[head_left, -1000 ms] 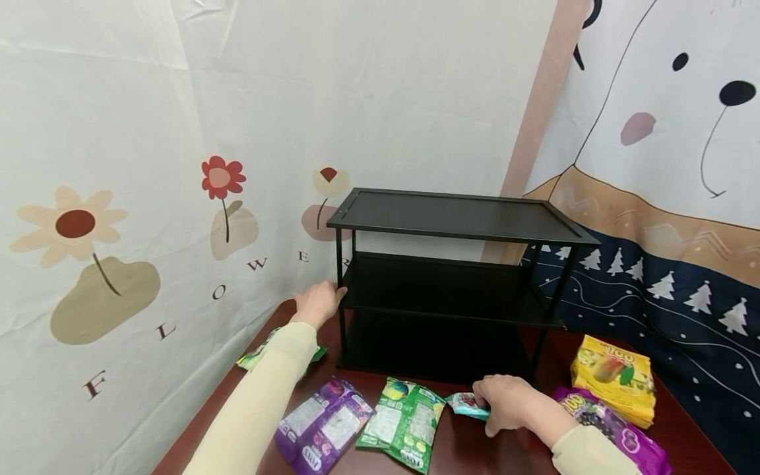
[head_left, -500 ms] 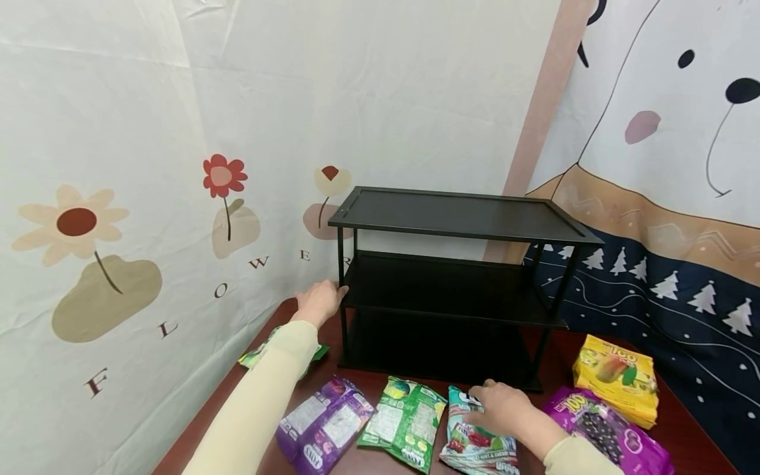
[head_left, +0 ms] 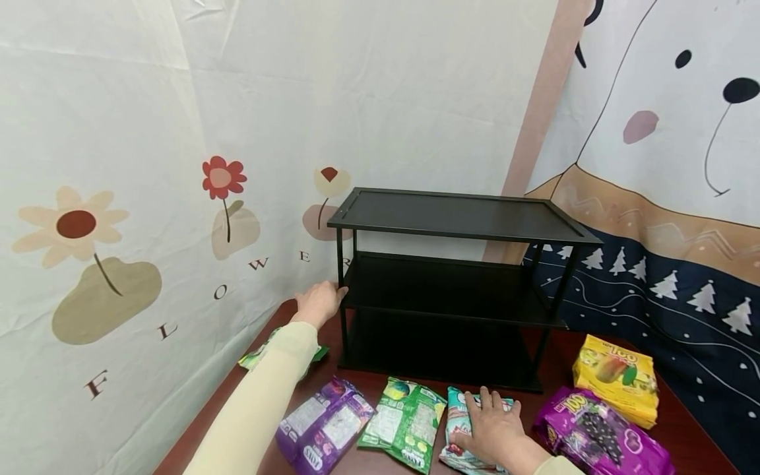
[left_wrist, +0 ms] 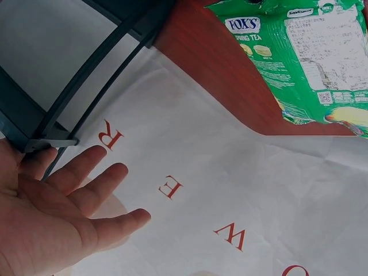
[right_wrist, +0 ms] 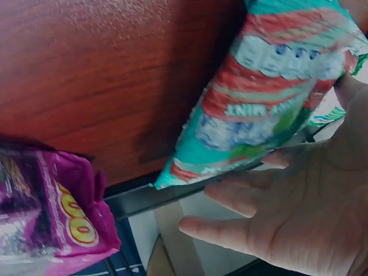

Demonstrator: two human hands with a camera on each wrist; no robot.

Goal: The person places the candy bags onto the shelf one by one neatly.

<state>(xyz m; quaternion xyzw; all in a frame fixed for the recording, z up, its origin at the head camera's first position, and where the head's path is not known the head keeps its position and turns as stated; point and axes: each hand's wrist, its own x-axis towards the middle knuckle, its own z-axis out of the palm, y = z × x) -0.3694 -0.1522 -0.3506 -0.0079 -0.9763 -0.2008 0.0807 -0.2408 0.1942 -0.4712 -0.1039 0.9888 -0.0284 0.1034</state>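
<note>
A black three-tier shelf rack [head_left: 457, 284] stands on the table. My left hand [head_left: 317, 303] holds its front left post at the middle tier, thumb in front; in the left wrist view the index finger touches the shelf corner and the other fingers spread out. My right hand [head_left: 493, 429] lies on a teal and red candy bag [head_left: 457, 422], its fingers spread and fairly straight, covering much of it. In the right wrist view the same candy bag [right_wrist: 259, 103] shows lettering reading "MINT" beside the palm.
Left of the teal bag lie a green candy bag [head_left: 404, 422] and a purple one [head_left: 325, 425]. Another green bag [left_wrist: 310, 63] is partly behind the left arm. A purple grape candy bag [head_left: 600, 432] and a yellow mango bag [head_left: 617, 379] lie at right. Printed cloth hangs behind.
The teal candy bag, earlier edge-on in my right hand, now lies flat in the row. My right hand has moved from its upper right onto its middle. The left hand stays put.
</note>
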